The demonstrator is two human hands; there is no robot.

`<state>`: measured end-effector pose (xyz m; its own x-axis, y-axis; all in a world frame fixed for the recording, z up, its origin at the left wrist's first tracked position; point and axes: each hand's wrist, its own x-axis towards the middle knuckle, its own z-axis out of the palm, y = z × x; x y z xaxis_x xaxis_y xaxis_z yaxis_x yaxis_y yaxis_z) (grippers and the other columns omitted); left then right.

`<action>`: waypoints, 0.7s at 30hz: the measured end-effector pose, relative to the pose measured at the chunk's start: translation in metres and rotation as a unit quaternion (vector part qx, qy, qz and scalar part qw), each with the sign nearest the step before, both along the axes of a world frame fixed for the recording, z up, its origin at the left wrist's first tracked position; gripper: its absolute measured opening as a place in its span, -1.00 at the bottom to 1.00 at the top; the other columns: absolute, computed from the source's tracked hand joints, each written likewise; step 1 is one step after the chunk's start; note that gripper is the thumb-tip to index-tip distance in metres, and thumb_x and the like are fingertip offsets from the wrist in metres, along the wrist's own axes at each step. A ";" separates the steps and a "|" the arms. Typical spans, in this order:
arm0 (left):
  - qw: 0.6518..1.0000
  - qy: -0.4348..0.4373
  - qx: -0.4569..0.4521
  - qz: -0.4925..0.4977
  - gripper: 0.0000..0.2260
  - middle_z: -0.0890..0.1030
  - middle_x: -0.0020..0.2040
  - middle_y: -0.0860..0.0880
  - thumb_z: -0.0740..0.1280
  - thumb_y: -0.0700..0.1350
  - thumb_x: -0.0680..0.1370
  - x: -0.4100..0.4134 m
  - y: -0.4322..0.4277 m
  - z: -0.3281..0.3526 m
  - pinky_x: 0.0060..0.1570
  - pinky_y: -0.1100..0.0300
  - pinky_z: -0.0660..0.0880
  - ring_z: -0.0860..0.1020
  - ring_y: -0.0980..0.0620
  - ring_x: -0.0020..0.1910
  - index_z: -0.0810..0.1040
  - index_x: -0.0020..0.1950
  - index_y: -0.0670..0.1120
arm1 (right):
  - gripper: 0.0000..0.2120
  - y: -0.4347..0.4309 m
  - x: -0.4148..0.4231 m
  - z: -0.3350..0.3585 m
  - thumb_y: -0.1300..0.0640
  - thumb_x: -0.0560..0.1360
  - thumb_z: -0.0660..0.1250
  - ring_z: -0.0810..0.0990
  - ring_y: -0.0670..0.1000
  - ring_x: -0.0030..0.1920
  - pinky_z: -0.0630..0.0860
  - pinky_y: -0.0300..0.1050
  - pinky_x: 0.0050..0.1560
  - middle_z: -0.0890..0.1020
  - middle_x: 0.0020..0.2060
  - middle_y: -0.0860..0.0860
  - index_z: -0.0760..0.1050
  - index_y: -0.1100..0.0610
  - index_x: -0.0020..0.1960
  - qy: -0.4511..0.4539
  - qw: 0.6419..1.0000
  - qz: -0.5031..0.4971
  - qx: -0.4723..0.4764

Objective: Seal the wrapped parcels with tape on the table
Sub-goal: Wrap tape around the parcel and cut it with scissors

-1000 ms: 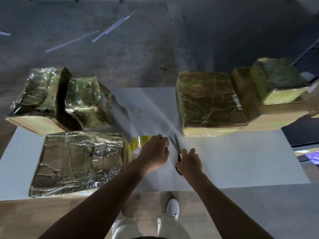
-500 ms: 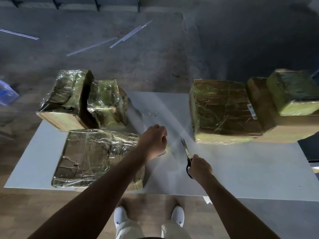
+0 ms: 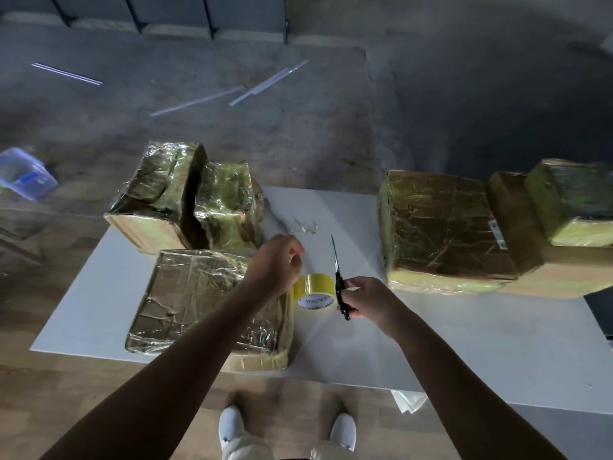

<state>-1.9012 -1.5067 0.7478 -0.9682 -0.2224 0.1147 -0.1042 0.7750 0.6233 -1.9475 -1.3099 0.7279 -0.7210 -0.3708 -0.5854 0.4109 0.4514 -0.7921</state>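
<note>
Left hand (image 3: 277, 263) was over the middle of the table (image 3: 464, 343), fingers curled with thumb and forefinger close together; couldn't tell if they pinched a tape end. Right hand (image 3: 368, 298) gripped the handles of black scissors (image 3: 339, 283), blades together and pointing at the far edge. Yellow tape roll (image 3: 315, 288) sat between the two hands, core facing up toward the camera, just beside the right side of the flat parcel (image 3: 199, 300). That parcel lay at the near left edge, wrapped in shiny film. Two more wrapped parcels, the tall parcel (image 3: 156, 194) and the small parcel (image 3: 229, 207), stood touching at the far left corner. Big parcel (image 3: 441, 234) was at the far right side, next to the end parcel (image 3: 517, 227), which carried the top parcel (image 3: 570, 200). A film scrap (image 3: 305, 226) lay near the far edge.
</note>
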 end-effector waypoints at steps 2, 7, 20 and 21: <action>1.000 0.000 0.011 0.009 -0.88 0.61 -0.10 -0.11 0.34 -0.31 0.47 -0.003 -0.003 0.004 -0.22 0.30 0.36 0.51 0.06 -0.22 0.61 -0.02 -0.21 | -0.87 0.000 0.000 0.004 0.22 0.52 0.35 0.61 -0.06 -0.39 0.49 -0.30 -0.39 0.62 -0.34 0.11 0.57 0.25 0.03 0.001 1.000 -0.004 0.001; 0.992 -0.081 0.095 -0.033 -0.87 0.57 -0.13 0.00 0.29 -0.18 0.56 -0.004 0.009 0.015 -0.23 0.27 0.37 0.54 0.04 -0.14 0.60 0.03 -0.18 | -0.80 -0.006 -0.001 0.006 0.21 0.52 0.36 0.65 -0.01 -0.35 0.54 -0.22 -0.30 0.63 -0.30 0.11 0.54 0.28 0.11 0.001 0.998 -0.049 -0.037; 0.983 -0.118 -0.071 -0.120 -0.84 0.58 0.02 -0.12 0.23 -0.18 0.57 -0.011 0.026 0.010 0.03 0.07 0.50 0.55 -0.09 0.02 0.57 0.06 -0.16 | -0.79 0.003 -0.009 0.000 0.15 0.49 0.42 0.63 0.04 -0.32 0.61 -0.10 -0.18 0.65 -0.28 0.15 0.57 0.26 0.04 0.033 0.998 -0.015 0.056; 0.979 -0.126 -0.084 -0.135 -0.82 0.57 0.07 -0.12 0.24 -0.15 0.57 -0.018 0.026 0.008 0.07 0.07 0.48 0.53 -0.09 0.08 0.56 0.12 -0.16 | -0.82 0.004 -0.007 -0.001 0.16 0.49 0.42 0.61 0.05 -0.32 0.60 -0.06 -0.14 0.65 -0.30 0.14 0.57 0.26 0.01 0.031 0.998 -0.011 0.060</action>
<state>-1.9193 -1.4802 0.7555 -0.9913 0.0475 -0.1227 -0.0151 0.8850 0.4653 -1.9547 -1.3060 0.7267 -0.7640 -0.2845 -0.5791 0.3746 0.5351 -0.7572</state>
